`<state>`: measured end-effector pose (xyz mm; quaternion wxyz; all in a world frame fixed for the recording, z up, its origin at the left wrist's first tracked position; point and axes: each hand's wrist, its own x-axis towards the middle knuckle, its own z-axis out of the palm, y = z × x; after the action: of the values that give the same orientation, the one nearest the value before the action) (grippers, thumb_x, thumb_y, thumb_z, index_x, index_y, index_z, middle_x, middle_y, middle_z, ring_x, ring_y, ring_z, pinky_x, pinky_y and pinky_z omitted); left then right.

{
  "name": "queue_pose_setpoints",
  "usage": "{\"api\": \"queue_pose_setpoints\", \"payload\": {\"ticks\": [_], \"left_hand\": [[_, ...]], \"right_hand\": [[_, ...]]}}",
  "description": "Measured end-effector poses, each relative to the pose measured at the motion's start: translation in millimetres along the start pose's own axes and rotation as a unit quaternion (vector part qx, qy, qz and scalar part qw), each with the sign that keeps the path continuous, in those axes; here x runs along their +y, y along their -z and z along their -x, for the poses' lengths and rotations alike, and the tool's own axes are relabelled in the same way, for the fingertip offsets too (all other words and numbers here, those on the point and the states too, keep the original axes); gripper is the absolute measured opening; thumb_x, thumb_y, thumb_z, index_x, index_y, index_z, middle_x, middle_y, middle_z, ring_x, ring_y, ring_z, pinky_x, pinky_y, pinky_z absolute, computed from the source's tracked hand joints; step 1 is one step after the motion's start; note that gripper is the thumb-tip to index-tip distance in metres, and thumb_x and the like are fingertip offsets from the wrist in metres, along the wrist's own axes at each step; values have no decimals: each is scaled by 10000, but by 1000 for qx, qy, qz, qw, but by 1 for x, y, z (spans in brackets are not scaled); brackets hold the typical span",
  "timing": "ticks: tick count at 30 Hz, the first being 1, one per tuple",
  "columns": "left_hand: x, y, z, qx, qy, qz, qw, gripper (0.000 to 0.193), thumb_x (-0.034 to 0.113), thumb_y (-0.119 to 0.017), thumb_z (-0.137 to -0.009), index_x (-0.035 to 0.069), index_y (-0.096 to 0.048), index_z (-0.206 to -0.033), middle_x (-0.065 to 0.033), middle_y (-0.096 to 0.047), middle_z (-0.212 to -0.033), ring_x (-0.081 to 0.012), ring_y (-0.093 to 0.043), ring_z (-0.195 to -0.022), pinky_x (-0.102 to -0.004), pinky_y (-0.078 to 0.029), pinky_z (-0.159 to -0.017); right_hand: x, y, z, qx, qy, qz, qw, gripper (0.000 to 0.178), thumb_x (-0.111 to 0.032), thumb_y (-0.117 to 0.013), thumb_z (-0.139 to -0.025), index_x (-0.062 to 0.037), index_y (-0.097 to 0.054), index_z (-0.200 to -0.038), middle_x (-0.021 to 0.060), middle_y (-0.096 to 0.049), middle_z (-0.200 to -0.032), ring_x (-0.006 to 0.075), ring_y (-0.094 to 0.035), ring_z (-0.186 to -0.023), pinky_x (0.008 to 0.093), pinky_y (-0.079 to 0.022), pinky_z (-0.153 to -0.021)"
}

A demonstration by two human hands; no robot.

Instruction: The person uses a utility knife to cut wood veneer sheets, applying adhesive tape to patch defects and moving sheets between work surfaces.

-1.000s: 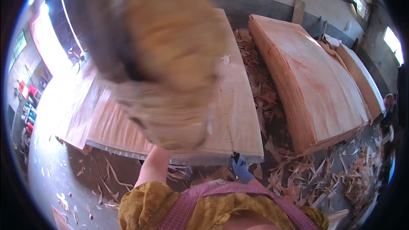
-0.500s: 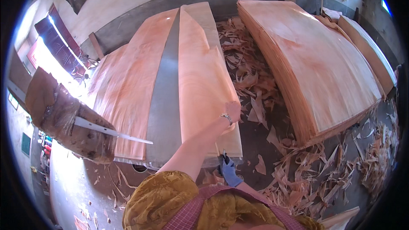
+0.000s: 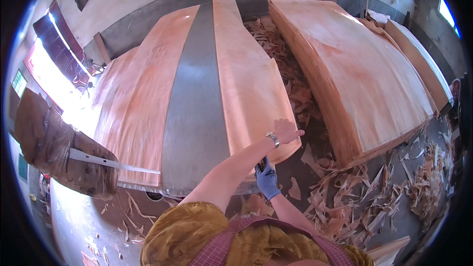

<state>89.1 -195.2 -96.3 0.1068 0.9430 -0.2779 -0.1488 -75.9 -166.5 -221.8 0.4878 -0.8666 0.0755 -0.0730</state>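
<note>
My bare left hand (image 3: 287,130), with a metal-band watch (image 3: 272,139) at the wrist, lies on a thin peach-coloured wood veneer sheet (image 3: 251,88) near its right edge. Its fingers are stretched and the thumb points right. The sheet's near right corner bulges and curls over the table edge. Just below, my right hand (image 3: 268,181) wears a blue glove with dark fingers. It is closed beside the sheet's near edge, and what it grips is mostly hidden behind my left forearm.
Left of a bare grey strip of tabletop (image 3: 192,103) lie more veneer sheets (image 3: 143,98). A tall veneer stack (image 3: 359,69) stands to the right. Torn veneer scraps (image 3: 340,202) litter the floor. A wrapped brown bundle (image 3: 64,143) with a white bar (image 3: 113,161) juts in at left.
The veneer sheet has shifted right, widening the grey strip. My left hand has moved right and its fingers have spread. My gloved right hand has come slightly up and right.
</note>
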Motion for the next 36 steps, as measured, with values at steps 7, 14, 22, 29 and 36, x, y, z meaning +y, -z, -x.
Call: {"api": "queue_pose_setpoints", "payload": {"ticks": [7,14,22,29,36], "left_hand": [[0,52,98,142,-139,501,842,444,408,-537,-990,-5,-695,-950,-72,-688,-864,-140,-644,-850,-291,-496,-757],[54,6,127,36,59,580,812,485,425,-459,-1031,26,-699,-894,-16,-686,-818,-77,-606,-700,-230,-465,-621],[150,-210,61,65,559,707,428,911,761,-538,-813,82,-397,-1404,-217,-556,-1219,-328,-648,-838,-448,-537,-604],[141,-327,-69,359,341,846,199,779,630,-559,-890,150,-372,-1474,-158,-524,-1367,-319,-513,-1251,-496,-519,-901],[239,-269,-247,526,276,773,222,423,388,-575,-967,-5,-600,-1121,-48,-684,-1102,-203,-682,-930,-334,-584,-758]], "right_hand": [[-36,100,-25,-79,-249,-513,817,179,-303,-646,-961,-170,-637,-1081,-67,-490,-615,56,-437,-432,214,-313,-379],[31,327,-59,-183,-257,-743,590,449,-454,-534,-994,-234,-442,-614,-72,-334,-478,72,-325,-386,263,-234,-388],[170,571,-77,-250,-214,-770,547,530,-525,-375,-1029,-225,-468,-603,-80,-336,-475,70,-335,-383,261,-256,-412],[261,723,-158,-188,-217,-721,631,576,-520,-373,-1033,-267,-351,-516,-85,-262,-454,75,-291,-369,269,-232,-403],[380,875,-277,-181,-202,-647,712,593,-531,-436,-1011,-279,-289,-495,-78,-226,-441,78,-243,-352,279,-190,-370]]}}
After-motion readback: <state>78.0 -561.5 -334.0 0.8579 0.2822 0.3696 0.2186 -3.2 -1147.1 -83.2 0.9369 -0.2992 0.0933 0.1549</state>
